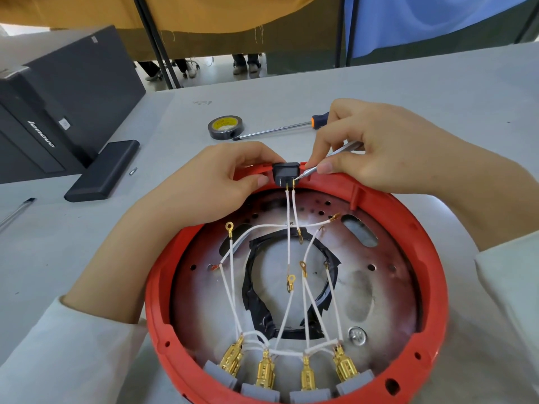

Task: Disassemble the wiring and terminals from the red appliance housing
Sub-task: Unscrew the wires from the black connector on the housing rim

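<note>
The round red housing [431, 290] lies open side up on the table, with white wires [288, 237] and gold ring terminals crossing its metal plate. Gold spade connectors [265, 371] sit in grey blocks along its near rim. A black switch block [286, 172] is set in the far rim, two white wires running from its pins. My left hand [215, 182] grips the rim beside the block, thumb against its left side. My right hand [376, 147] pinches a thin metal tool [323, 163] whose tip touches the block's right pin.
A roll of black tape [226, 127] and an orange-handled screwdriver [280, 128] lie on the grey table beyond the housing. A black computer case [58, 94] and a flat black slab [103, 170] stand at the left. A pen [17, 211] lies by the left edge.
</note>
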{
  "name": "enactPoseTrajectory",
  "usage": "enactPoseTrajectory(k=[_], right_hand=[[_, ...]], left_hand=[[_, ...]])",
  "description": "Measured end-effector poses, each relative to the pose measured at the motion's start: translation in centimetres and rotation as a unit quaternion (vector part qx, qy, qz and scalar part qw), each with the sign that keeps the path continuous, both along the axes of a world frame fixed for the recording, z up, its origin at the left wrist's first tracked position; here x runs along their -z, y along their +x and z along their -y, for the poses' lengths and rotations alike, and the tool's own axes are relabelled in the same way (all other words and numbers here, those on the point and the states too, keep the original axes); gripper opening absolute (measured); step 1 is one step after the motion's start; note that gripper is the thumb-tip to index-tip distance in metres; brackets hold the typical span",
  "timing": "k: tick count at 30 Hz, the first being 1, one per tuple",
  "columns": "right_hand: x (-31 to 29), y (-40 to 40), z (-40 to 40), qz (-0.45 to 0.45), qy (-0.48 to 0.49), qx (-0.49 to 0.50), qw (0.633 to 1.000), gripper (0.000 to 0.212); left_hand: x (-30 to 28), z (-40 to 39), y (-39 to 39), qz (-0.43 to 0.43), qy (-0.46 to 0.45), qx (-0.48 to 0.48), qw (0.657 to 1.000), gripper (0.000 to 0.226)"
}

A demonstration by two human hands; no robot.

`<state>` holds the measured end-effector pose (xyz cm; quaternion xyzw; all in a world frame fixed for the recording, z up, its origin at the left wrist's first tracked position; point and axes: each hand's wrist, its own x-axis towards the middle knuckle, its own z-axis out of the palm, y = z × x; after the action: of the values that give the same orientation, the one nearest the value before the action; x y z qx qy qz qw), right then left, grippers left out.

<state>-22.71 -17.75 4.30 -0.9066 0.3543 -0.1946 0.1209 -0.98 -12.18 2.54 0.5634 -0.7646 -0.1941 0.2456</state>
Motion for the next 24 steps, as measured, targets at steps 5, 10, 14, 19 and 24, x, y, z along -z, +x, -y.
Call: enactPoseTrajectory(k=[5, 10, 14, 19, 24], right_hand=[[0.6, -0.2, -0.9, 0.022, -0.024, 0.035, 0.999, 0.008], [1.6, -0.2, -2.4, 0.057, -0.043, 0.081, 0.994, 0.012], [1.9, 0.1, -2.7, 0.076, -0.039, 0.095, 0.992, 0.013], [2.1, 0.0, -2.6, 0.067, -0.048, 0.094, 0.992, 0.011], [1.9, -0.1, -2.6, 0.044, -0.066, 0.094, 0.992, 0.011]], left_hand=[[0.2, 0.0, 0.0, -0.019, 0.012, 0.002, 1.0, 0.034], [0.3, 0.0, 0.1, -0.028, 0.017, 0.0, 0.999, 0.032], [0.3, 0.0, 0.1, -0.03, 0.019, -0.004, 0.999, 0.031], [0.4, 0.0, 0.1, -0.027, 0.016, -0.002, 1.0, 0.031], [0.4, 0.0, 0.1, -0.023, 0.011, -0.001, 1.0, 0.033]])
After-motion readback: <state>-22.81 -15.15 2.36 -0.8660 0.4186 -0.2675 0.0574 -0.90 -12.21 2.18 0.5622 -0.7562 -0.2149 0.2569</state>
